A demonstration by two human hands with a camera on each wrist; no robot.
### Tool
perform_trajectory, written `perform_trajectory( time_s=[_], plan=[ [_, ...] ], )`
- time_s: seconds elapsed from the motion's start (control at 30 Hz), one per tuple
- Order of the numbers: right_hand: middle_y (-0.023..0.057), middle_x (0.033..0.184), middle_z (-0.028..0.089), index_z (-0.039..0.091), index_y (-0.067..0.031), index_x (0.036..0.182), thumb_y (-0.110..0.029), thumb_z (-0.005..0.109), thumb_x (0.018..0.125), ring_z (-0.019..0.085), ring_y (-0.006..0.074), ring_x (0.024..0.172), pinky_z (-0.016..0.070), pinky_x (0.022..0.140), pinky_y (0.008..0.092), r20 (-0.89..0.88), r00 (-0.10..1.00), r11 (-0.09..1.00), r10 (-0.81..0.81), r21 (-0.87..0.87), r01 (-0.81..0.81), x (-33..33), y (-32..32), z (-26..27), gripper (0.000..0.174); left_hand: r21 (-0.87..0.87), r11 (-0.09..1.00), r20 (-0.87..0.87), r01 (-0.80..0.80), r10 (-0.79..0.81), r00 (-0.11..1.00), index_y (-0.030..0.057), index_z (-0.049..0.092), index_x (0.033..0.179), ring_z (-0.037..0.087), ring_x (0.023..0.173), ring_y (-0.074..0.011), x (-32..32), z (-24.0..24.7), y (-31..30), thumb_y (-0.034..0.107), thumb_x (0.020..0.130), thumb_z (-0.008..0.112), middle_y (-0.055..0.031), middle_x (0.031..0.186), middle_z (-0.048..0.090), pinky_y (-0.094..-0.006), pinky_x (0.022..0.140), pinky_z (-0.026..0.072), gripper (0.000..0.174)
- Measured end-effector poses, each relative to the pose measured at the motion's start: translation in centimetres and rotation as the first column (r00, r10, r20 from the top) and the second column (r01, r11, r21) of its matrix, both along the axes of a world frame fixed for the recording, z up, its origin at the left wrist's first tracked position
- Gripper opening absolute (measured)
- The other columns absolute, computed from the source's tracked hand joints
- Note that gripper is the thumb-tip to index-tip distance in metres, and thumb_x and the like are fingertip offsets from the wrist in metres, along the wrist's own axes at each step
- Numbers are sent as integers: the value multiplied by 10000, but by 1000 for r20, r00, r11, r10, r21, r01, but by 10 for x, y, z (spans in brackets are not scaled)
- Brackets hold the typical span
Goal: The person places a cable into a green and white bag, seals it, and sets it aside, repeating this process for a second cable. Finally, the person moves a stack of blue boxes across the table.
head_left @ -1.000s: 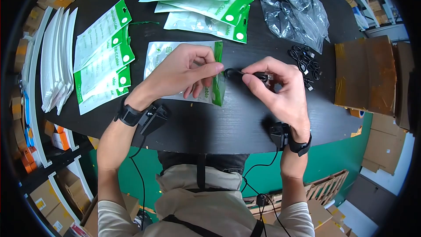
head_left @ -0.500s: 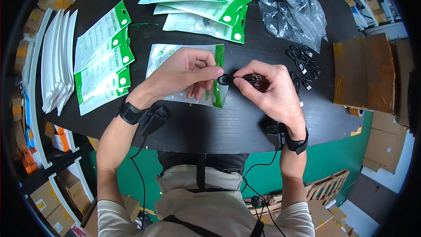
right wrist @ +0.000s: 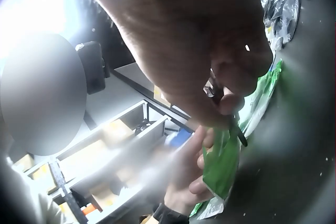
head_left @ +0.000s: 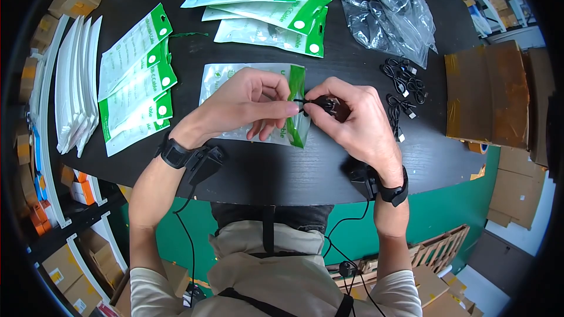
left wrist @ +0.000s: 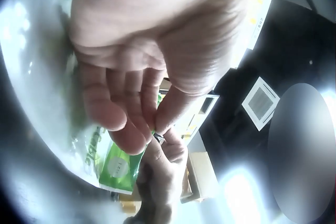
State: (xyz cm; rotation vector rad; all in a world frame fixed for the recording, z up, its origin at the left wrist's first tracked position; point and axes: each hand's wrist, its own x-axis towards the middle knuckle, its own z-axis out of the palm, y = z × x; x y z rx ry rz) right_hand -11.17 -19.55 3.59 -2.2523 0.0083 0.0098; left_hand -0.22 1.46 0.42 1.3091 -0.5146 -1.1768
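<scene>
My left hand (head_left: 244,104) pinches the green end of a clear-and-white plastic cable bag (head_left: 212,82) between thumb and fingers. The bag lies flat on the dark table beneath that hand. Just to its right, my right hand (head_left: 361,118) pinches a short coiled black cable (head_left: 322,104) with thumb and forefinger. The cable's looped end meets the bag's green edge, close by the left thumb. A metal plug (right wrist: 211,91) shows under the right fingers in the right wrist view. In the left wrist view, the green strip (left wrist: 118,166) hangs beside the left fingertips.
Printed green-and-white bags lie in a left stack (head_left: 132,76) and a back stack (head_left: 270,12), a cable on top of the latter. White envelopes (head_left: 79,82) stand at far left. Loose black cables (head_left: 405,79), grey plastic bags (head_left: 388,12) and a cardboard box (head_left: 487,94) are on the right.
My right hand has moved left, bringing the coiled cable up to the bag's green edge. My left hand keeps its pinch on the bag, which has shifted slightly.
</scene>
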Motion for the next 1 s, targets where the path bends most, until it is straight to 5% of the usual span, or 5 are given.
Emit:
perform_trajectory(
  time_s=[0.47, 0.83, 1.0],
  plan=[
    [58, 654, 621, 665, -22, 929, -64, 776, 867, 490, 102, 503, 375, 487, 285, -4, 997, 994, 72, 82, -71, 2, 4, -6, 135, 5, 1000, 4, 2, -2, 1000, 46, 616, 898, 649, 539, -96, -4, 0, -1, 209, 990, 720, -44, 739, 684, -198, 429, 448, 214],
    [-6, 706, 662, 697, -41, 1317, -156, 719, 962, 463, 36, 591, 386, 555, 259, -253, 933, 942, 257, 282, -183, -1, -17, 5, 373, 16, 997, -31, -81, 81, 996, 39, 586, 910, 647, 515, -109, -4, 8, -1, 153, 1004, 682, -46, 717, 667, -204, 405, 440, 176],
    [-11, 737, 677, 682, -42, 1343, -159, 693, 990, 467, 37, 608, 389, 559, 257, -174, 946, 911, 274, 364, -197, 0, -16, -1, 372, 10, 996, -17, -91, 91, 996, 42, 581, 909, 646, 504, -114, -3, 7, 0, 163, 1007, 677, -44, 711, 664, -206, 398, 438, 183]
  ],
)
